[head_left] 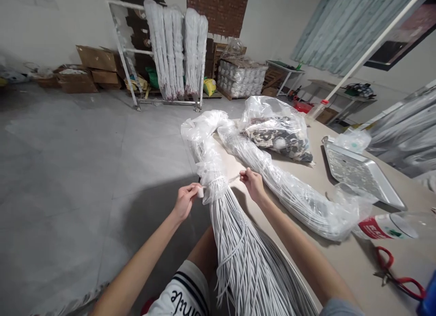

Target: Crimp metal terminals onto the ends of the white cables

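Observation:
A thick bundle of thin white cables [235, 243] hangs over the table edge toward me, its upper part wrapped in a clear plastic bag [207, 164]. To its left, my left hand [185, 200] is closed on a small white roll [200, 192], perhaps tape or string. On the other side, my right hand [252, 184] pinches the end of a thin strip [234, 177] that reaches to the bagged part of the bundle. The strip seems to pass around the plastic; its far side is hidden. The bundle's bagged length [282, 184] curves back along the table to the right.
On the table [344, 261] are a bag of patterned cloth [279, 134], a metal tray [364, 170], a plastic bottle with a red label [384, 226] and red-handled pliers [386, 266]. A wheeled rack [177, 52] with hanging bundles and cardboard boxes [98, 66] stand behind.

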`<state>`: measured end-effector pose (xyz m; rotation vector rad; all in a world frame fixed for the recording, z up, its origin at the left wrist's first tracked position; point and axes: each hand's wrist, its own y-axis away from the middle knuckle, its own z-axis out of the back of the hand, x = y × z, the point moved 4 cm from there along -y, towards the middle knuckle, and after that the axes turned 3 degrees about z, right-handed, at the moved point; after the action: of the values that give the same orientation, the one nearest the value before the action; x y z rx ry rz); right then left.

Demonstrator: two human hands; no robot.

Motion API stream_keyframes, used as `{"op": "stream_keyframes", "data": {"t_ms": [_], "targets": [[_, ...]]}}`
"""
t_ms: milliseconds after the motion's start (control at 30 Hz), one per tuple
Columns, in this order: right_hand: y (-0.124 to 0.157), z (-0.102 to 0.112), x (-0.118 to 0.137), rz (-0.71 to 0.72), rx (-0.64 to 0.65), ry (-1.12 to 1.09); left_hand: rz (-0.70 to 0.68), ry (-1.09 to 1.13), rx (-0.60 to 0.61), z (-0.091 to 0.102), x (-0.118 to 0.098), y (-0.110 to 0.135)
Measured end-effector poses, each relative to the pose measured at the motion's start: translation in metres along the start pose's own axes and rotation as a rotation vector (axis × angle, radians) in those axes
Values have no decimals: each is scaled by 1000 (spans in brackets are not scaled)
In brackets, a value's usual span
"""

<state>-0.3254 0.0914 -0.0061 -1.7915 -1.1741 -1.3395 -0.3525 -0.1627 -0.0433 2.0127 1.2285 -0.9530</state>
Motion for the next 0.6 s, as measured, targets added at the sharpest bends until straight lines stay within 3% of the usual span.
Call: {"op": "stream_keyframes", "data": {"t_ms": [167,267,400,600], "targets": [[-1,-45,13,66,198,135,-144,-327,142,-29,-29,-22],[4,-63,14,138,265,252,-222,-473,151,-42,-37,-32],[12,-69,12,251,232,372,-335,-566,69,-46,-34,-38],[24,-65,3,361,149,490,-460,-523,-3,-42,-33,-25]]}}
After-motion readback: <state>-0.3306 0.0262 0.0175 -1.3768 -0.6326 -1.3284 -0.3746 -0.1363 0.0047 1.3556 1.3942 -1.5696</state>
